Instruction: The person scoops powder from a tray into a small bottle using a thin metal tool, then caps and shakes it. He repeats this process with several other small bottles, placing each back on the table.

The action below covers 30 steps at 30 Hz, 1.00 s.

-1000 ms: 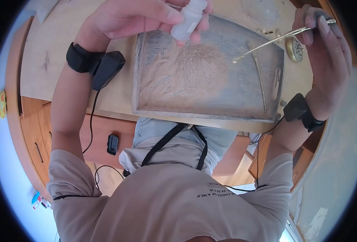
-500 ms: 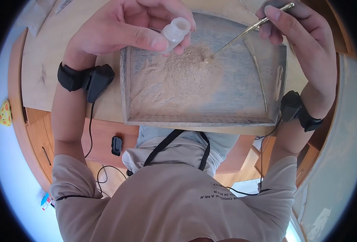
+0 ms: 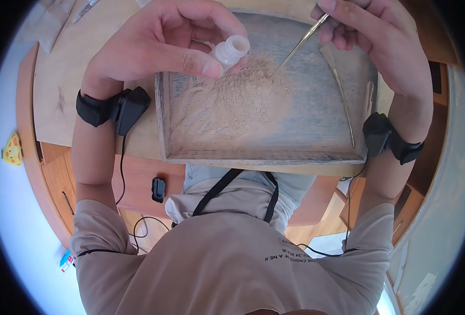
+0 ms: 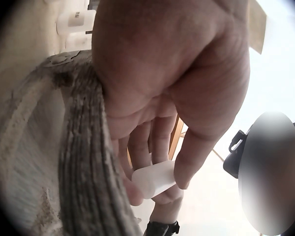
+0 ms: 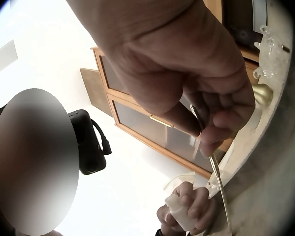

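My left hand (image 3: 154, 52) holds a small white plastic bottle (image 3: 226, 56) between thumb and fingers, its uncapped mouth tilted up to the right. In the left wrist view, the thumb and fingertips grip the bottle (image 4: 152, 180) from both sides. My right hand (image 3: 379, 37) pinches a thin brass scoop (image 3: 302, 43) near its upper end. The scoop's lower tip is in the heap of tan powder (image 3: 251, 102), which hides it. The powder lies spread over the left and middle of a grey wooden tray (image 3: 264, 156), below both hands.
A slender brass-handled brush (image 3: 339, 86) lies along the tray's right side. At the table's upper left is a clear plastic bag (image 3: 43, 23). Another white bottle (image 4: 76, 22) lies beyond the tray in the left wrist view. A clear glass piece (image 5: 271, 54) sits on the table.
My right hand has moved left and lowered the scoop from above the tray into the powder. My left hand has brought the bottle lower and turned its mouth towards the scoop.
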Motion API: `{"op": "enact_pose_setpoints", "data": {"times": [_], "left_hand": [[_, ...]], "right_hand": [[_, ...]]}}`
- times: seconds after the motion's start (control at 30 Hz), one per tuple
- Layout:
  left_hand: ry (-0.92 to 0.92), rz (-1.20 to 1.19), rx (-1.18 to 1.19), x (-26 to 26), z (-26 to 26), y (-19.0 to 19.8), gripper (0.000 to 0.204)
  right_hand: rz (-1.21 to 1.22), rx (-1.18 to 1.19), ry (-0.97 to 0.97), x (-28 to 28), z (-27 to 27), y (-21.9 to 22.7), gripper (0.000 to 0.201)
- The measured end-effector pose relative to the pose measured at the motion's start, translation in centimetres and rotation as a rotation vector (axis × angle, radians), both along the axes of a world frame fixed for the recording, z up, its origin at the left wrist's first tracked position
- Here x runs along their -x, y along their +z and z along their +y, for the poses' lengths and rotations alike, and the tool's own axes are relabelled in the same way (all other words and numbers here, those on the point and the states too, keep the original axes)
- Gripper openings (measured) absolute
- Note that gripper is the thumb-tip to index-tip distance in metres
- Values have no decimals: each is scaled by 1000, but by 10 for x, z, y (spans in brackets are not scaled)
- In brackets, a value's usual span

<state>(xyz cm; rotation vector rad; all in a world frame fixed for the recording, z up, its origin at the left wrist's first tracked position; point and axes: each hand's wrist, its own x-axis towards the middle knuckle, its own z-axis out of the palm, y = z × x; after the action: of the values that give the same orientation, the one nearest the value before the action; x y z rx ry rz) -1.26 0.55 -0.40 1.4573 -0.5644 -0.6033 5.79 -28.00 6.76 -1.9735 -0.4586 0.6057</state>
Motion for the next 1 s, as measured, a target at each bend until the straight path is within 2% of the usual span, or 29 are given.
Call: {"op": "enact_pose_setpoints", "data": {"times": [0.1,0.2,0.3,0.5,0.7,0.9,1.0], "left_hand": [[9,-41,34,0,-5,0,39],[33,-89,-3,1,-5,1,36],[47,-43,-41,2,-5,1,34],[47,64,-39,7,-10,4,40],[11,23,-73,6,-8,1,42],[15,6,-89,6,-9,2,42],[16,7,-76,6,-9,1,41]], "right_hand": [[99,191,-43,1,13,12,23],[192,-39,22,-11,-6,0,23],[267,-157,-10,-17,-10,-3,23],[169,-148,1,-26,-17,-10,23],[144,-212,-121,-22,-19,2,25],[35,-329,-87,-24,-25,3,27],[54,-358,-114,-20,-23,6,28]]}}
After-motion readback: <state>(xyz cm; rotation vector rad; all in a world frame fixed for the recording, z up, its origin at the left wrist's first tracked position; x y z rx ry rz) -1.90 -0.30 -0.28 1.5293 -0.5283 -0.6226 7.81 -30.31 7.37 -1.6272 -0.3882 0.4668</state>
